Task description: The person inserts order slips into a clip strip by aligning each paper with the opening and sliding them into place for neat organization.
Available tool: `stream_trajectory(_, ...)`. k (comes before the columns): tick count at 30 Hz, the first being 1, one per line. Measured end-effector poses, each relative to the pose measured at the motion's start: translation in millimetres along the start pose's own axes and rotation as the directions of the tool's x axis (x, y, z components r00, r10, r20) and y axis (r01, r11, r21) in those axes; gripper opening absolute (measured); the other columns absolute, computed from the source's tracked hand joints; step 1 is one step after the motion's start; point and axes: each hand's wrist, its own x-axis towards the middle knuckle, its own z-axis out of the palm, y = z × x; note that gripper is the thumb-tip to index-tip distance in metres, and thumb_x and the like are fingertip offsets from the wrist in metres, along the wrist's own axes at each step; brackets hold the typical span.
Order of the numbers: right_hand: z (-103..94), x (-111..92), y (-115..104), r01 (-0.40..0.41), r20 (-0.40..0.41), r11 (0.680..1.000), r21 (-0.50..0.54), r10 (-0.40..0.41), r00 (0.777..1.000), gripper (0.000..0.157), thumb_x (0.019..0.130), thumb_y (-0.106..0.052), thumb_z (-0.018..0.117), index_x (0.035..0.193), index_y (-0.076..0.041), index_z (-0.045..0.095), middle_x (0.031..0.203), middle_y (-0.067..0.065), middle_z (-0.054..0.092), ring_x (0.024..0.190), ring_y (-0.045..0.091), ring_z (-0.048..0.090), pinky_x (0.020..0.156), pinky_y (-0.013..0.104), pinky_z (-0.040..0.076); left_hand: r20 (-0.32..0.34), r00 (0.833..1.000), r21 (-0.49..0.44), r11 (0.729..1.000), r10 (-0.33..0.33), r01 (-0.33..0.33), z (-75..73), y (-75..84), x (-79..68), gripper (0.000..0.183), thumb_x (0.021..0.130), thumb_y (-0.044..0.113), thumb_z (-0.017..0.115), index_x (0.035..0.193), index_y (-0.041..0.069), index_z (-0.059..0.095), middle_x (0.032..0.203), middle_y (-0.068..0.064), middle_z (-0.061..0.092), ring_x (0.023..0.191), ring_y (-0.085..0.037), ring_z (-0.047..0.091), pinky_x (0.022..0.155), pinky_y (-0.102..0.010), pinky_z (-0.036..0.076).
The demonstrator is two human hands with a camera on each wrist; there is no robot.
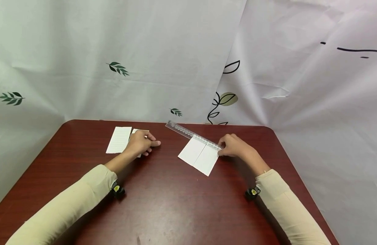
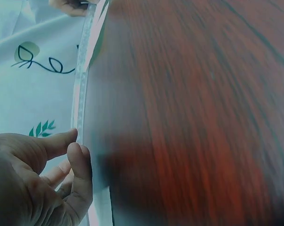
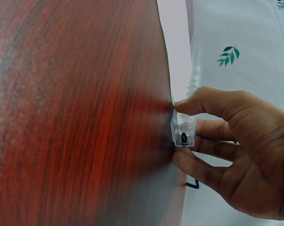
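Note:
A clear plastic ruler (image 1: 181,131) lies slantwise toward the back of the table. It runs along the upper edge of white paper (image 1: 198,157) that has a thin dark line down its middle. My right hand (image 1: 235,146) holds the ruler's near right end, and in the right wrist view the thumb and fingers bracket that end (image 3: 183,134). To the left, my left hand (image 1: 139,143) is over a white paper piece (image 1: 144,131), mostly hidden beneath it. Its fingers are loosely bent and hold nothing. A faintly lined paper piece (image 1: 118,140) lies beside that hand.
The dark red wood-grain table (image 1: 176,207) has rounded back corners. Behind it and along the right side hangs a pale cloth (image 1: 164,61) with leaf prints. Small dark devices (image 1: 117,190) sit at both wrists, by the cream sleeves.

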Motion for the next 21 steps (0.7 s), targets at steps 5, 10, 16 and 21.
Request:
stream_trajectory(5,-1.2,-0.6,-0.7,0.012,0.004,1.000,0.009,-0.012,1.000,0.016,0.084,-0.023,0.084,0.094,-0.010,0.081,0.083,-0.001,0.069,0.079,0.015,0.057,0.074,0.032,0.050,0.013,1.000,0.010,1.000,-0.019,0.019,-18.0,-3.3,-3.4,0.036,0.099,0.027,0.090,0.115,0.000,0.074,0.079,-0.011,0.079,0.061,-0.015,0.072,0.057,-0.032,0.064)
stream_trajectory(10,-2.2,-1.8,-0.7,-0.011,0.002,1.000,-0.008,0.011,1.000,0.015,0.082,-0.019,0.084,0.093,-0.008,0.080,0.083,0.002,0.069,0.078,0.018,0.057,0.072,0.034,0.049,0.043,0.997,0.001,0.998,-0.058,0.058,-35.6,-5.1,-6.9,0.042,0.098,0.026,0.091,0.121,-0.002,0.072,0.088,-0.016,0.082,0.063,-0.015,0.077,0.062,-0.034,0.067)
stream_trajectory(16,8.1,8.4,19.9,0.026,-0.018,1.000,-0.003,-0.026,1.000,0.014,0.081,-0.019,0.083,0.091,-0.010,0.080,0.080,0.001,0.068,0.075,0.018,0.056,0.069,0.033,0.048,-0.016,0.999,0.081,0.995,-0.049,0.050,-51.9,-13.1,-8.3,0.047,0.098,0.030,0.091,0.127,-0.002,0.070,0.110,-0.023,0.082,0.065,-0.015,0.077,0.064,-0.035,0.067)
stream_trajectory(21,-4.4,-0.8,-5.7,-0.034,0.017,0.999,0.002,0.034,0.999,0.015,0.082,-0.018,0.084,0.093,-0.008,0.081,0.083,0.004,0.071,0.079,0.020,0.060,0.074,0.036,0.052,-0.050,0.998,0.197,0.980,-0.024,0.033,-63.0,-20.6,-9.1,0.051,0.097,0.035,0.091,0.129,0.000,0.071,0.112,-0.023,0.082,0.057,-0.017,0.073,0.061,-0.033,0.058)
